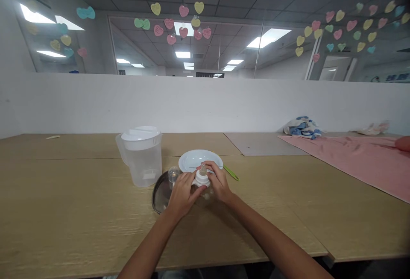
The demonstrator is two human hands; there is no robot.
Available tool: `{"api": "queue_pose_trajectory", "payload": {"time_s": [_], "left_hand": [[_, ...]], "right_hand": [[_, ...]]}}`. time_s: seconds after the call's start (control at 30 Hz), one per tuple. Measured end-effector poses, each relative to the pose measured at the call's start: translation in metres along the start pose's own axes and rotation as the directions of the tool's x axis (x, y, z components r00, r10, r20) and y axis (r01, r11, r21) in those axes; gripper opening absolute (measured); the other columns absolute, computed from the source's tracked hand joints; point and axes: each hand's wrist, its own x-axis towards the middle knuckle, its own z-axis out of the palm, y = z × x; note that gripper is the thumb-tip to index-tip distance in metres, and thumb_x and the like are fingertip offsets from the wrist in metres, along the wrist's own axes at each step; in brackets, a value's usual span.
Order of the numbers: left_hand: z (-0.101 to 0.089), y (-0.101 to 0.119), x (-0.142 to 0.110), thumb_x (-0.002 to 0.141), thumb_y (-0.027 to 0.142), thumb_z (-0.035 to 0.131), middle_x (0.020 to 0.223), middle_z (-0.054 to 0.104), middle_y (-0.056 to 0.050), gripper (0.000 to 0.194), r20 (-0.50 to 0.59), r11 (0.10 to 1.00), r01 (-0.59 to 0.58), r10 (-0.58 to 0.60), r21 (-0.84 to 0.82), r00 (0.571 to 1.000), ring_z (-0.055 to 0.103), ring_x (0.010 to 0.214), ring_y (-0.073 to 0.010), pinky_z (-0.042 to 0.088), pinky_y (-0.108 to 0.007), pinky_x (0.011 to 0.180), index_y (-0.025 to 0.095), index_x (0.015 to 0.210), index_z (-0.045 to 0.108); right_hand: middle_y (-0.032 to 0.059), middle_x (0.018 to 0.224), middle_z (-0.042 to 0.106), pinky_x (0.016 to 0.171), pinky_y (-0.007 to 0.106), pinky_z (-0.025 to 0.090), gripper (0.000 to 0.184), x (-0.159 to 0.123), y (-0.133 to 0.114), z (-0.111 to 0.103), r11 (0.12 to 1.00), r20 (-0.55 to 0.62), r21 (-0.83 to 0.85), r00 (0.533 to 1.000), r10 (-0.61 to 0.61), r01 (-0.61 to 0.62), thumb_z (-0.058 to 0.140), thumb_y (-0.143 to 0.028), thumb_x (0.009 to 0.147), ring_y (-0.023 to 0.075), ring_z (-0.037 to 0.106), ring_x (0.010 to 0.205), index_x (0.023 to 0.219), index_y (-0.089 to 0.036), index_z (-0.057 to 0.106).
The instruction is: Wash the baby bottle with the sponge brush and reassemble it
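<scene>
Bottle collar of light, stiff white plastic, its soft teat poking up (safest held by the ring, not the teat), sits pinched in the closed grip of left hand and right hand, mid-table, just before a white plate.

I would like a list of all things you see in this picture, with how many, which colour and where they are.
pitcher with lid: 1, clear with white lid, left of the plate
plate: 1, white, behind the hands
baby bottle: 1, clear with white collar, between the hands
small cup: 1, clear, left of the bottle
round tray: 1, dark metal, beneath the cup
utensil: 1, green, right of the plate
pink cloth: 1, pink, right side of the table
crumpled cloth: 1, blue and white, by the wall
paper hearts: many, pastel, high on the glass
table: 1, light wood, under everything
left hand: 1, on the bottle
right hand: 1, on the bottle
</scene>
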Motion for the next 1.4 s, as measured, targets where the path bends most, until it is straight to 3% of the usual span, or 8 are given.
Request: {"api": "queue_pose_trajectory", "payload": {"time_s": [0.2, 0.43, 0.7, 0.8, 0.97, 1.2, 1.4], "left_hand": [[0.008, -0.011, 0.0, 0.082, 0.047, 0.047, 0.117, 0.058, -0.01, 0.054, 0.012, 1.0, 0.021, -0.021, -0.007, 1.0, 0.052, 0.105, -0.0234, 0.041, -0.038, 0.089, 0.02, 0.128, 0.04], [0.008, -0.012, -0.002, 0.075, 0.047, 0.058, 0.117, 0.057, -0.01, 0.066, 0.042, 0.993, 0.089, -0.086, -0.081, 0.995, 0.052, 0.107, -0.0242, 0.041, -0.038, 0.09, 0.022, 0.132, 0.037], [0.008, -0.012, -0.003, 0.076, 0.048, 0.056, 0.121, 0.054, -0.009, 0.066, 0.062, 0.975, 0.142, -0.134, -0.169, 0.989, 0.052, 0.107, -0.0236, 0.041, -0.039, 0.091, 0.025, 0.133, 0.033], [0.01, -0.013, -0.004, 0.076, 0.048, 0.056, 0.125, 0.051, -0.01, 0.067, 0.059, 0.973, 0.146, -0.137, -0.179, 0.989, 0.052, 0.107, -0.0236, 0.039, -0.04, 0.092, 0.026, 0.134, 0.031], [0.011, -0.014, -0.005, 0.077, 0.049, 0.054, 0.129, 0.047, -0.01, 0.068, 0.074, 0.972, 0.141, -0.129, -0.188, 0.989, 0.051, 0.109, -0.0236, 0.038, -0.04, 0.094, 0.024, 0.135, 0.029], [0.008, -0.009, -0.004, 0.077, 0.049, 0.055, 0.125, 0.051, -0.01, 0.065, 0.063, 0.971, 0.134, -0.124, -0.196, 0.99, 0.053, 0.106, -0.0224, 0.04, -0.036, 0.091, 0.023, 0.132, 0.032], [0.006, -0.006, -0.003, 0.077, 0.049, 0.055, 0.116, 0.056, -0.008, 0.051, 0.053, 0.967, 0.109, -0.1, -0.229, 0.994, 0.055, 0.102, -0.0224, 0.042, -0.036, 0.088, 0.023, 0.119, 0.042]], "right_hand": [[0.0051, 0.093, 0.065, 0.082, 0.032, 0.043, 0.023, 0.005, -0.003, 0.001, 0.994, 0.037, 0.098, 0.998, 0.048, -0.051, 0.036, -0.02, 0.082, 0.0194, 0.06, 0.09, 0.099, -0.019, 0.052], [0.0048, 0.094, 0.063, 0.08, 0.03, 0.043, 0.023, 0.011, -0.013, -0.005, 1.0, 0.073, 0.01, 0.997, 0.006, -0.006, 0.037, -0.02, 0.081, 0.0179, 0.057, 0.089, 0.091, -0.018, 0.058], [0.0044, 0.089, 0.063, 0.079, 0.032, 0.043, 0.022, 0.012, -0.007, -0.006, 1.0, 0.056, -0.018, 0.998, 0.01, -0.009, 0.039, -0.021, 0.08, 0.0186, 0.057, 0.085, 0.09, -0.018, 0.058], [0.0036, 0.089, 0.063, 0.077, 0.031, 0.043, 0.02, 0.013, -0.004, -0.006, 0.992, 0.065, 0.076, 0.994, 0.093, -0.098, 0.041, -0.025, 0.08, 0.018, 0.058, 0.084, 0.096, -0.02, 0.053], [0.0032, 0.085, 0.065, 0.07, 0.03, 0.045, 0.017, 0.018, -0.007, -0.009, 0.941, 0.178, 0.236, 0.963, 0.202, -0.241, 0.047, -0.032, 0.08, 0.0175, 0.06, 0.075, 0.092, -0.021, 0.045], [0.0063, 0.094, 0.063, 0.076, 0.031, 0.045, 0.021, 0.02, -0.006, -0.012, 0.953, 0.098, 0.247, 0.983, 0.157, -0.177, 0.053, -0.034, 0.08, 0.0169, 0.06, 0.087, 0.094, -0.022, 0.043], [0.0031, 0.081, 0.063, 0.066, 0.027, 0.046, 0.028, 0.022, -0.002, -0.011, 0.922, 0.118, 0.326, 0.977, 0.178, -0.208, 0.056, -0.034, 0.079, 0.0143, 0.06, 0.073, 0.099, -0.021, 0.043]]}}
